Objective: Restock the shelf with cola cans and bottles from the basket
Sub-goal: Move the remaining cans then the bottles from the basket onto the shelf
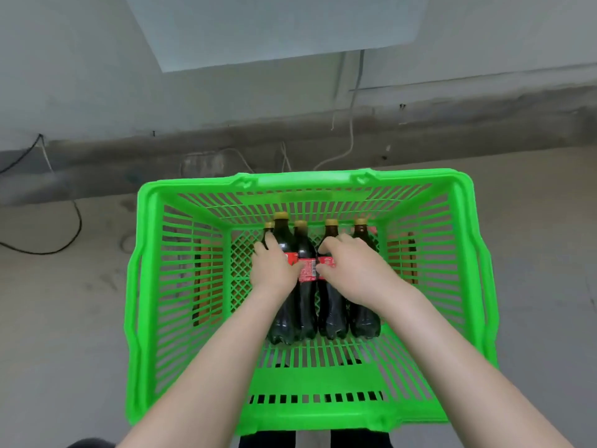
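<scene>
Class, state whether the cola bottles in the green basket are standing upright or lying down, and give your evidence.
Lying down: the cola bottles stretch along the basket floor, caps toward its far wall.

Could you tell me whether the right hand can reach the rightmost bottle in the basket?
Probably yes: the right hand lies right over the rightmost bottle in the open-topped basket, and nothing covers it, though its fingers seem curled on the neighbouring bottle.

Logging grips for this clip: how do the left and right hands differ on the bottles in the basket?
The left hand holds the left bottle, fingers reaching toward its neck; the right hand holds the two right bottles, fingers bent at the knuckles. Both cover red labels inside the basket.
</scene>
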